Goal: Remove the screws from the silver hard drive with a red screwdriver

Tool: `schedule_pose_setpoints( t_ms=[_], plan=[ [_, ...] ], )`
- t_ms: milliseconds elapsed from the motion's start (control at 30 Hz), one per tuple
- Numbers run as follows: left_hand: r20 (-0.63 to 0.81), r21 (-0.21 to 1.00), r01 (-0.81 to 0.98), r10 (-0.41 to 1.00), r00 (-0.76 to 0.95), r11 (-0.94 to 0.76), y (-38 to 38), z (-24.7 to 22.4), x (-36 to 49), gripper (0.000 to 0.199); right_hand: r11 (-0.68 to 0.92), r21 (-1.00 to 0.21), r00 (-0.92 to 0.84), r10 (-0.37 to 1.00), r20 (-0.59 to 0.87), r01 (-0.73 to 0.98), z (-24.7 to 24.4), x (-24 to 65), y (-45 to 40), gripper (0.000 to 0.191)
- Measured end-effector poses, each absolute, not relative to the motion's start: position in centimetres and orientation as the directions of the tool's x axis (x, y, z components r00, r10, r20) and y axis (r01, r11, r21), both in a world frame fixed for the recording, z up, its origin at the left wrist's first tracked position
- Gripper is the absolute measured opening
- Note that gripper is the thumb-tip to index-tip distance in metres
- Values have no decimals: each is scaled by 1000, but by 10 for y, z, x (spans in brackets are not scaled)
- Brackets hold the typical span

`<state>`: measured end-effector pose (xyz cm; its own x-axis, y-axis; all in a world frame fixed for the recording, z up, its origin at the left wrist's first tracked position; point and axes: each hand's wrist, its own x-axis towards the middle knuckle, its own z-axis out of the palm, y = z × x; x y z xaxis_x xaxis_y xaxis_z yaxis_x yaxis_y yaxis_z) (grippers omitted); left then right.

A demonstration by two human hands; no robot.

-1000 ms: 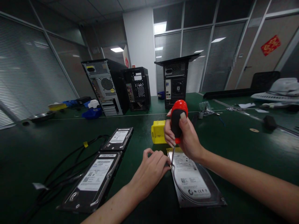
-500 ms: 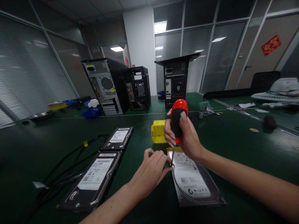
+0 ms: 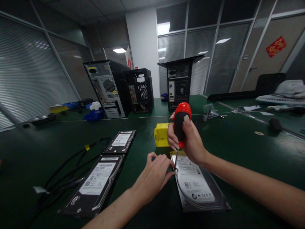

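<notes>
My right hand (image 3: 188, 140) is wrapped round the red and black handle of a screwdriver (image 3: 182, 119), thumb along its side. The steel shaft points down to the left edge of a hard drive (image 3: 194, 179), which lies label up on the table. At the shaft's tip, my left hand (image 3: 154, 173) has thumb and forefinger pinched close together. Whatever is between those fingertips is too small to make out. Just beyond the drive, partly behind my right hand, sits a yellow bin (image 3: 162, 135).
Two more hard drives (image 3: 100, 178) lie end to end at the left, beside black cables (image 3: 59, 165). Computer cases (image 3: 111, 89) stand at the back, with a blue bin (image 3: 93, 115) near them. A clear plastic bag (image 3: 209, 109) lies at the right on the green table (image 3: 238, 143).
</notes>
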<state>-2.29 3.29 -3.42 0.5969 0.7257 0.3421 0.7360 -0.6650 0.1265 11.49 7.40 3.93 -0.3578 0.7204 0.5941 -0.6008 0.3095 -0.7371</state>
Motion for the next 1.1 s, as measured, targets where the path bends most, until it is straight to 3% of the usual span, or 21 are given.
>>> schedule_pose_setpoints(
  t_ms=[400, 1100],
  plan=[
    [336, 179, 738, 746, 575, -650, 33, -34, -22, 11, 306, -749, -363, 727, 582, -588, 40, 115, 72, 30],
    [335, 156, 740, 740, 583, -654, 33, -33, -22, 11, 304, -743, -359, 727, 586, -596, 39, 115, 71, 31]
  ],
)
